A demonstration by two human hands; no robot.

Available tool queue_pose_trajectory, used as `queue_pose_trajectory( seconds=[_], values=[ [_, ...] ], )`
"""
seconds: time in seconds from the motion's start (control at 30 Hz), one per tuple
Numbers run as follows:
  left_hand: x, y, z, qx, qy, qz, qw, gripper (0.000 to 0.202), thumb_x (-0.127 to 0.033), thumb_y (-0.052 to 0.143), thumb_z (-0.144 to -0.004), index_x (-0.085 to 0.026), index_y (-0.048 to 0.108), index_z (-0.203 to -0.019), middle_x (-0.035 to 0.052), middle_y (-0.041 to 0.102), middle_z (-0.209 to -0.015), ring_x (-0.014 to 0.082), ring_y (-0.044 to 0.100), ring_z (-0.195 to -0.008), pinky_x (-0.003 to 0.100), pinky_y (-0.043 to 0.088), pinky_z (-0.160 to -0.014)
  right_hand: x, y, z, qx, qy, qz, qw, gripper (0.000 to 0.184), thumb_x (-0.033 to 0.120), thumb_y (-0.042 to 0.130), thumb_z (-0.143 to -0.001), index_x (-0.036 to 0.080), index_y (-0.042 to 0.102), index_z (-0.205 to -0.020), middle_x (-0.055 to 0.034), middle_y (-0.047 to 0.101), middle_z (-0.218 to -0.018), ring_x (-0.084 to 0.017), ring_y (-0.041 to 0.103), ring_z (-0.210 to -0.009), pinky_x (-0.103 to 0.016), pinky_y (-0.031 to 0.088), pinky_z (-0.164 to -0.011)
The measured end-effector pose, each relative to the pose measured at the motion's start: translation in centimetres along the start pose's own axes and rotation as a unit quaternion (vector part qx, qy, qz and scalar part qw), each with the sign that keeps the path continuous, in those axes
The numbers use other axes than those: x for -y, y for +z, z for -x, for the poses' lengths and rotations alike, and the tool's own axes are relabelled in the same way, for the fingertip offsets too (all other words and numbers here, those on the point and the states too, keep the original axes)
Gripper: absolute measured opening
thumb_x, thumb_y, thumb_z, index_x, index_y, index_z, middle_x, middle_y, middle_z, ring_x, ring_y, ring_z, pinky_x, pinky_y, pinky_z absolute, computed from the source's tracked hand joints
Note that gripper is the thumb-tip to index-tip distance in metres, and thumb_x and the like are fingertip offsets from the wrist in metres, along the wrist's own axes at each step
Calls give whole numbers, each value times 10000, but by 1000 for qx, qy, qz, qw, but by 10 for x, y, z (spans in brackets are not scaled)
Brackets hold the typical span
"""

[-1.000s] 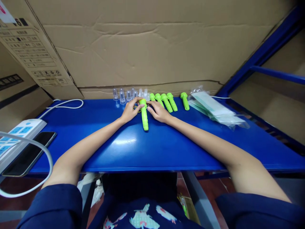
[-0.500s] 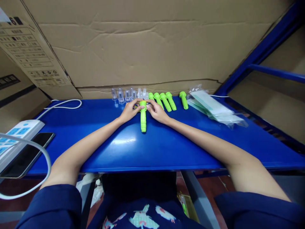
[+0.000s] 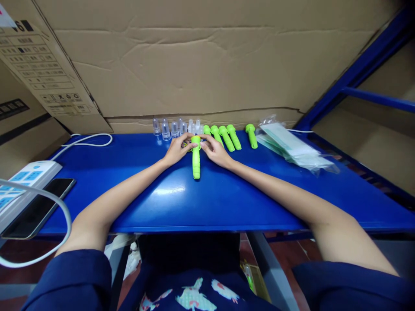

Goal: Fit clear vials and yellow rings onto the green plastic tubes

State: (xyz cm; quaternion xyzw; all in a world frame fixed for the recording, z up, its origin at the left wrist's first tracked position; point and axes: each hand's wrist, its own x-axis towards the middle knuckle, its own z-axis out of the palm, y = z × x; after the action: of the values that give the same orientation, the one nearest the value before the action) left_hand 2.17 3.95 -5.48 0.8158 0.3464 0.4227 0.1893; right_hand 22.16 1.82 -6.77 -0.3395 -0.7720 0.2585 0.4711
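Compared with a second ago, the green piece (image 3: 196, 160) lies straighter on the worktop (image 3: 227, 196). Its near end then slanted a little to the right, and it now points almost straight back towards the person. Both hands sit in nearly the same place as before, closed in on the far, thicker end of the piece.

The left hand (image 3: 177, 151) rests low on the worktop, palm down, with its forearm running in from the near left. Its fingers are curled in, and the thumb and forefinger press on the left side of the piece's head. The right hand (image 3: 218, 152) mirrors it from the right, wrist on the surface and fingers bent, with their tips on the head's right side. The head is thus pinched between the two hands while the shaft lies free on the worktop. Something small shows under the left fingertips, too hidden to tell what it is.

Just beyond the right hand lies a row of green pieces (image 3: 224, 137), with a single green piece (image 3: 251, 136) a little apart to their right. Clear caps (image 3: 171, 128) stand beyond the left hand against the cardboard (image 3: 194, 65). Plastic bags (image 3: 293, 149) lie at the far right. A power strip (image 3: 24, 179) and a phone (image 3: 39, 207) sit at the near left.
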Motion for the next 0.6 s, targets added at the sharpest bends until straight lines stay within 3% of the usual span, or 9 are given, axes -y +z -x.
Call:
queue_pose_trajectory(
  seconds=[0.3, 0.47, 0.6],
  values=[
    [-2, -1, 0, 1, 13, -31, 999, 269, -296, 665, -923, -150, 666, -1148, 55, 741, -1029, 166, 661, -876, 274, 501, -844, -1, 13, 2, 5, 75, -140, 987, 517, 657, 581, -905, 271, 496, -1238, -100, 595, -1395, -266, 543, -1351, -470, 536, -1070],
    [-4, -1, 0, 2, 25, -24, 999, 269, -293, 650, -932, -148, 662, -1159, 65, 737, -1069, 164, 654, -883, 283, 506, -856, 1, 12, 4, 63, 118, -244, 960, 521, 607, 625, -901, 325, 412, -1284, -75, 486, -1513, -228, 723, -1051, -482, 645, -877],
    [-2, -1, 2, 8, 30, -35, 999, 273, -329, 635, -945, -157, 660, -1154, 61, 730, -1055, 167, 659, -876, 292, 514, -861, 1, 11, 4, 45, 134, -250, 958, 513, 582, 665, -878, 300, 440, -1242, -77, 514, -1484, -209, 735, -988, -422, 667, -802]
  ],
)
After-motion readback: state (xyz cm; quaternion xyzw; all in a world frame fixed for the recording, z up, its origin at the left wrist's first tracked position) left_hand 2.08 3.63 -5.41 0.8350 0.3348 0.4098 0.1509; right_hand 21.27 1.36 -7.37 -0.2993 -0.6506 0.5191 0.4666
